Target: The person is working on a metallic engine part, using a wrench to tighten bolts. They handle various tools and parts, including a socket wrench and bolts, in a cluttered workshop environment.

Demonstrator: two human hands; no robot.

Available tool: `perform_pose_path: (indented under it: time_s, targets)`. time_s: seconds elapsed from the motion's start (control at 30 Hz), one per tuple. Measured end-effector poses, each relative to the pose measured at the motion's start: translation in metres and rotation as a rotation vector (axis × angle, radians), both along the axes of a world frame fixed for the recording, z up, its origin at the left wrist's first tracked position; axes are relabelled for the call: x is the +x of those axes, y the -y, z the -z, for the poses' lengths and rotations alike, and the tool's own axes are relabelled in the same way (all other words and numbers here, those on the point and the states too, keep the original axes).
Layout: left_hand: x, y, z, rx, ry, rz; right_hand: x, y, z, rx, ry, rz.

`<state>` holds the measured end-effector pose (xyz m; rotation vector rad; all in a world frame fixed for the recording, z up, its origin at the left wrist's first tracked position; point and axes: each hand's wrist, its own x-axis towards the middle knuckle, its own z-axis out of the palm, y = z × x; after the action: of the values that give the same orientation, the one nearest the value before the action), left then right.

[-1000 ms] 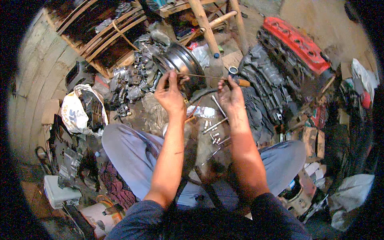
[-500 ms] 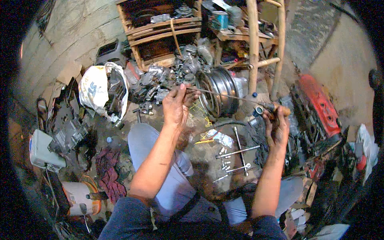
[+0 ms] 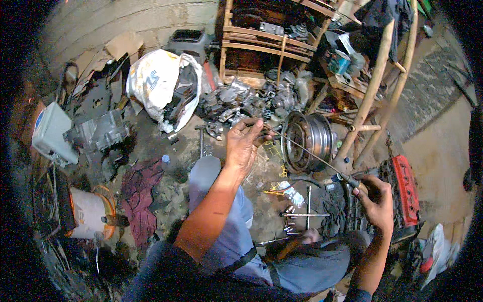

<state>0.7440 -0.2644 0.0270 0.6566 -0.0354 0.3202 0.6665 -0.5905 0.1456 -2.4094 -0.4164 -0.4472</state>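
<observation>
a person sits on the floor (image 3: 166,146) of a cluttered workshop, legs in grey trousers stretched forward, holding a long thin metal rod (image 3: 307,151) stretched between both hands. the left hand (image 3: 242,145) is raised in front of the body, its fingertips pinched together on the rod's far end. the right hand (image 3: 375,199) sits lower and well out to the side, fist clamped around the rod's dark handle end. the rod runs on a slant from upper left to lower right, crossing in front of a bare steel wheel rim (image 3: 309,141) that stands on edge just beyond the person's knees.

on the floor between the legs lie a cross-shaped wheel wrench (image 3: 305,214) and a scatter of small sockets and bolts (image 3: 289,221). a red engine cover (image 3: 406,189) lies near the right hand. behind the rim, a heap of grey engine parts (image 3: 251,103) is piled against a wooden shelf (image 3: 266,43), and a bamboo ladder (image 3: 380,85) leans beside it. to the left, a white sack (image 3: 156,83) slumps open near the brick wall, a dark red rag (image 3: 138,194) lies crumpled on the ground, and a white and orange bucket (image 3: 88,214) rests on its side near a pale plastic container (image 3: 50,132).
</observation>
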Motion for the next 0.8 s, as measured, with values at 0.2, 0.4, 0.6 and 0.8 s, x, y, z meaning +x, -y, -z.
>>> perform_pose_path:
  time_s: [0.2,0.4,0.6,0.8]
  targets:
    - [-0.018,-0.023,-0.018,0.021,0.033,-0.122,-0.003,-0.048,-0.036,-0.253,-0.135,-0.243]
    - [-0.055,-0.042,-0.044,0.031,0.091,-0.296,0.01,-0.072,-0.029,-0.179,-0.289,-0.557]
    - [-0.1,-0.057,-0.052,-0.023,0.023,-0.566,0.04,-0.098,-0.007,-0.126,-0.234,-0.726]
    - [-0.169,-0.083,-0.053,0.141,-0.121,-0.884,0.042,-0.143,0.009,-0.018,-0.176,-0.891]
